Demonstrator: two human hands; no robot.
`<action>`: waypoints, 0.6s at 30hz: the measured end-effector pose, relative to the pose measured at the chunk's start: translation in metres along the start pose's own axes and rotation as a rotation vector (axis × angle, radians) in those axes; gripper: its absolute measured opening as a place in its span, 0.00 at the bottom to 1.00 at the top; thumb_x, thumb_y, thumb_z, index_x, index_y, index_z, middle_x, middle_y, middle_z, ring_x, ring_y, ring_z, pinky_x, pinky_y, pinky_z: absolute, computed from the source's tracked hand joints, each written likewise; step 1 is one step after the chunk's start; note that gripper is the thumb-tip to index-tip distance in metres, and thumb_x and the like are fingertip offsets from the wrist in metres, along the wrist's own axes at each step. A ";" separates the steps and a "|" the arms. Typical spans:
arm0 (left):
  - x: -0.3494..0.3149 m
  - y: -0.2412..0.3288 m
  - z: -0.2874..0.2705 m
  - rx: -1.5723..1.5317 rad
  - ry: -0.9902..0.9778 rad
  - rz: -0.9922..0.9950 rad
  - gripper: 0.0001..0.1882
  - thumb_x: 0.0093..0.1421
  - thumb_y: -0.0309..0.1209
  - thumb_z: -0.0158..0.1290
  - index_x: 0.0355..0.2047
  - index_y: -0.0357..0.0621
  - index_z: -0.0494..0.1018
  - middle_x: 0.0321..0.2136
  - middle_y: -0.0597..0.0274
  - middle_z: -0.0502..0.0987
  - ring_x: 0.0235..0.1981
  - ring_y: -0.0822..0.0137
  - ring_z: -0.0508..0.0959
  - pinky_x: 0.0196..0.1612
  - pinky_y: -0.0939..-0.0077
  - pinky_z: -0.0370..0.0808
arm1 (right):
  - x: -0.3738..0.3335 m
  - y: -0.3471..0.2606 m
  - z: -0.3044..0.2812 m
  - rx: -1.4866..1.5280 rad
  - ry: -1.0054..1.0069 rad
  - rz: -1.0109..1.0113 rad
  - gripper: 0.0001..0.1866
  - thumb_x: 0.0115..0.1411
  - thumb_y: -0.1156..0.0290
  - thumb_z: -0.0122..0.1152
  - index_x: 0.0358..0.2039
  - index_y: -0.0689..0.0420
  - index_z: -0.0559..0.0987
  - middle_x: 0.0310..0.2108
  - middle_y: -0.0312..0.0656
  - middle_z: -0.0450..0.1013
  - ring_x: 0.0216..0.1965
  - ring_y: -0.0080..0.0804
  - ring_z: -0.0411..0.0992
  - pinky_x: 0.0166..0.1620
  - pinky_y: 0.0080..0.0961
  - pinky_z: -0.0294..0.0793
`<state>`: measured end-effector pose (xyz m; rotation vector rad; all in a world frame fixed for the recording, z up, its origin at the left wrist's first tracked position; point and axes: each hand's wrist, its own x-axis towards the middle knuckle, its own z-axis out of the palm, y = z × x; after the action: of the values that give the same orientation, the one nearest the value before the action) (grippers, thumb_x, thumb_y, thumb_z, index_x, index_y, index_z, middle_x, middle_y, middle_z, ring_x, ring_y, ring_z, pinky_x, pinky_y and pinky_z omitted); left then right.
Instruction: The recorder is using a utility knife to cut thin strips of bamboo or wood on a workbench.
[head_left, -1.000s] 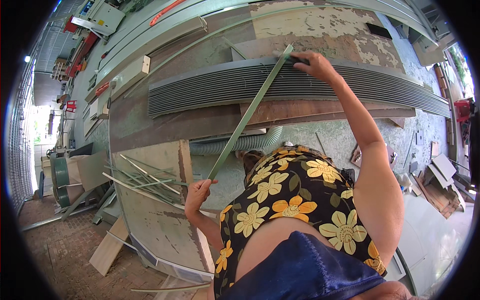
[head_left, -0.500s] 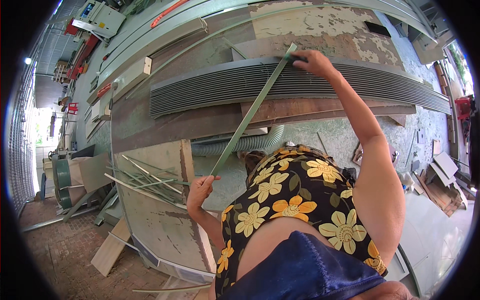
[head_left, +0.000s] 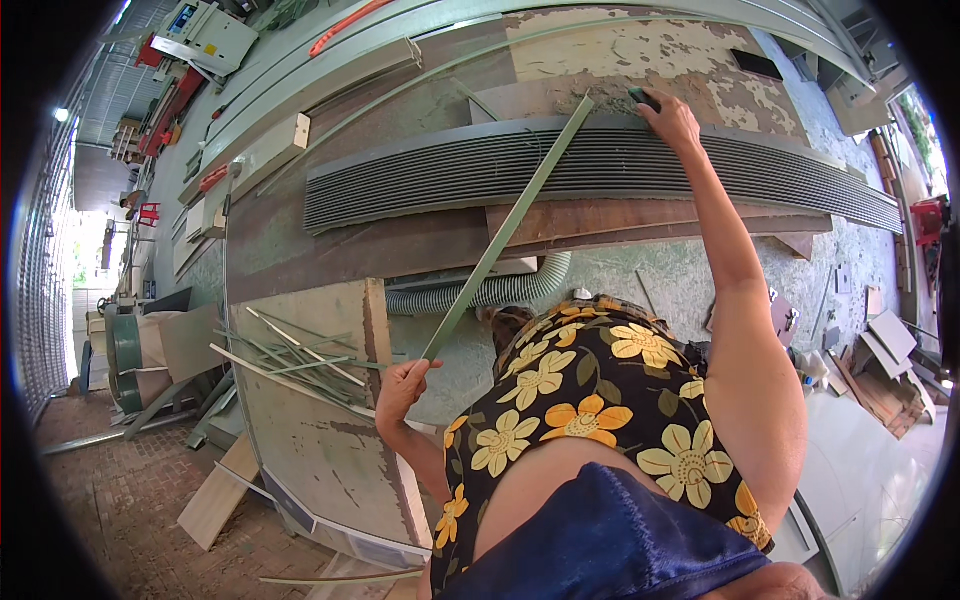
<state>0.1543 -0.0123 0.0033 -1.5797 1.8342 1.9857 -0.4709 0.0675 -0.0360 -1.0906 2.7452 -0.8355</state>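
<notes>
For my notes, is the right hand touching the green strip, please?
Apart: the head view shows a gap between the right hand and the green strip.

At upper right, the right hand (head_left: 672,124) partly hides a small dark object (head_left: 643,97), its kind unclear. The left hand (head_left: 403,388) covers the green strip's (head_left: 510,225) lower end.

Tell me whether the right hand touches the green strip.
No, a visible gap separates the right hand, holding a small dark object, from the green strip.

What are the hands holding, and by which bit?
The left hand holds a green strip by its near end; the right hand grips a small dark object, exact spot unclear.
</notes>
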 end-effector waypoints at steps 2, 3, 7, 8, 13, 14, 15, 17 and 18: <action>-0.001 -0.001 0.000 -0.012 0.002 0.029 0.19 0.68 0.44 0.52 0.41 0.40 0.81 0.12 0.80 0.58 0.13 0.86 0.54 0.17 0.86 0.49 | -0.001 0.013 0.007 0.187 0.124 -0.118 0.27 0.56 0.51 0.65 0.53 0.53 0.79 0.41 0.51 0.80 0.45 0.46 0.78 0.47 0.38 0.75; -0.005 -0.004 0.001 -0.026 0.009 0.049 0.19 0.68 0.44 0.51 0.41 0.40 0.80 0.12 0.80 0.58 0.13 0.86 0.54 0.17 0.86 0.49 | -0.004 0.007 0.006 0.188 0.116 -0.121 0.27 0.56 0.51 0.65 0.53 0.53 0.79 0.41 0.51 0.80 0.45 0.46 0.78 0.47 0.38 0.75; -0.005 0.010 0.006 -0.031 0.072 0.121 0.17 0.69 0.42 0.50 0.40 0.39 0.80 0.12 0.79 0.59 0.13 0.86 0.55 0.17 0.85 0.49 | -0.018 -0.033 0.001 0.426 -0.028 -0.031 0.29 0.57 0.53 0.67 0.49 0.65 0.79 0.36 0.50 0.79 0.39 0.33 0.77 0.43 0.29 0.73; -0.003 0.013 0.008 -0.054 0.099 0.179 0.17 0.69 0.40 0.50 0.41 0.39 0.80 0.12 0.79 0.60 0.13 0.86 0.55 0.16 0.85 0.49 | -0.025 -0.042 0.000 0.603 -0.065 -0.078 0.25 0.57 0.54 0.67 0.45 0.63 0.80 0.34 0.45 0.78 0.36 0.30 0.74 0.42 0.27 0.71; 0.010 0.038 0.035 -0.158 0.231 0.384 0.15 0.70 0.37 0.47 0.41 0.40 0.79 0.12 0.79 0.60 0.13 0.86 0.55 0.16 0.85 0.49 | -0.066 -0.113 -0.004 1.054 -0.272 -0.274 0.13 0.56 0.61 0.69 0.34 0.53 0.76 0.26 0.27 0.67 0.27 0.17 0.62 0.31 0.17 0.60; 0.020 0.043 0.045 -0.235 0.280 0.464 0.14 0.70 0.36 0.48 0.40 0.40 0.79 0.13 0.79 0.60 0.13 0.86 0.55 0.17 0.85 0.49 | -0.077 -0.128 -0.009 1.058 -0.326 -0.293 0.13 0.55 0.61 0.69 0.34 0.52 0.76 0.26 0.27 0.66 0.27 0.17 0.62 0.32 0.17 0.61; 0.027 0.047 0.056 -0.312 0.336 0.542 0.13 0.70 0.35 0.48 0.40 0.40 0.79 0.13 0.79 0.60 0.13 0.86 0.55 0.17 0.85 0.49 | -0.088 -0.146 -0.013 1.065 -0.384 -0.315 0.14 0.55 0.61 0.70 0.34 0.51 0.75 0.26 0.27 0.65 0.27 0.17 0.63 0.32 0.17 0.62; 0.039 0.056 0.079 -0.327 0.356 0.584 0.11 0.69 0.33 0.49 0.38 0.40 0.78 0.14 0.78 0.61 0.14 0.86 0.55 0.17 0.85 0.49 | -0.108 -0.173 -0.019 1.144 -0.498 -0.350 0.15 0.54 0.61 0.71 0.36 0.52 0.74 0.26 0.28 0.64 0.27 0.18 0.63 0.33 0.19 0.65; 0.043 0.063 0.091 -0.412 0.351 0.665 0.10 0.69 0.32 0.49 0.38 0.40 0.77 0.14 0.77 0.60 0.14 0.86 0.55 0.17 0.85 0.50 | -0.114 -0.184 -0.019 1.181 -0.532 -0.379 0.15 0.53 0.62 0.71 0.36 0.52 0.74 0.28 0.29 0.67 0.28 0.18 0.65 0.34 0.19 0.67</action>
<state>0.0375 0.0110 0.0038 -1.6392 2.4642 2.6381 -0.2776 0.0410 0.0591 -1.2203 1.2119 -1.5719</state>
